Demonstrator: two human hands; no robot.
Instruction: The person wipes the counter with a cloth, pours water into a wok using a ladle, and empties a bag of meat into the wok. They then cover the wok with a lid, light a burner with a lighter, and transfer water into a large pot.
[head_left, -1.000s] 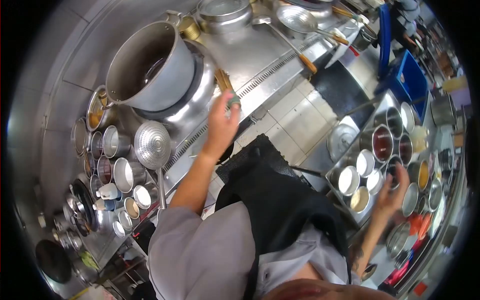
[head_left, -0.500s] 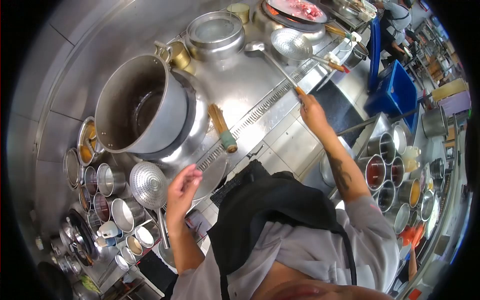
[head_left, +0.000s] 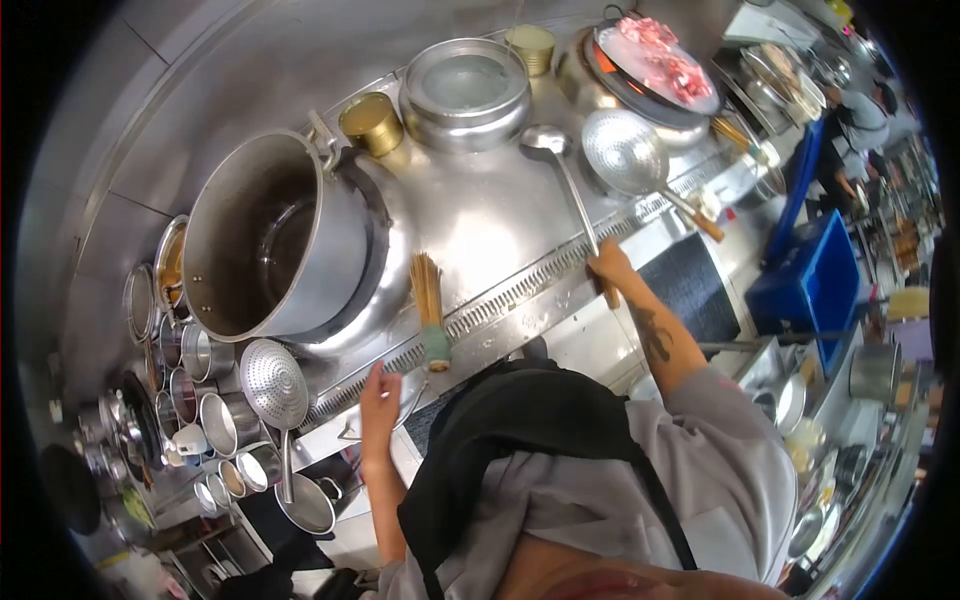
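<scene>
My right hand (head_left: 612, 266) is closed around the handle of a long ladle (head_left: 574, 193). The ladle's bowl rests on the steel cooktop (head_left: 470, 205), near a perforated skimmer (head_left: 625, 150) with a wooden handle. My left hand (head_left: 380, 402) hangs in front of the counter edge, empty, its fingers loosely bent and apart. Nearest to it are a bamboo brush (head_left: 430, 315) with a green-wrapped grip, lying across the slotted drain, and a second skimmer (head_left: 273, 384) with a metal handle. A big deep pot (head_left: 345, 250) sits tilted on the left burner, dark inside.
Beyond the cooktop stand a round pot of liquid (head_left: 465, 85) and two gold tins (head_left: 370, 122). A wok (head_left: 655, 75) with pinkish raw meat is at back right, with an orange glow under it. Seasoning pots (head_left: 230, 420) crowd the left; a blue bin (head_left: 805, 285) and another person (head_left: 860, 125) are right.
The view has shifted, bringing the cooktop lower in the frame. My right hand stays on the ladle, whose handle now points more steeply toward me. My left hand has lowered slightly.
</scene>
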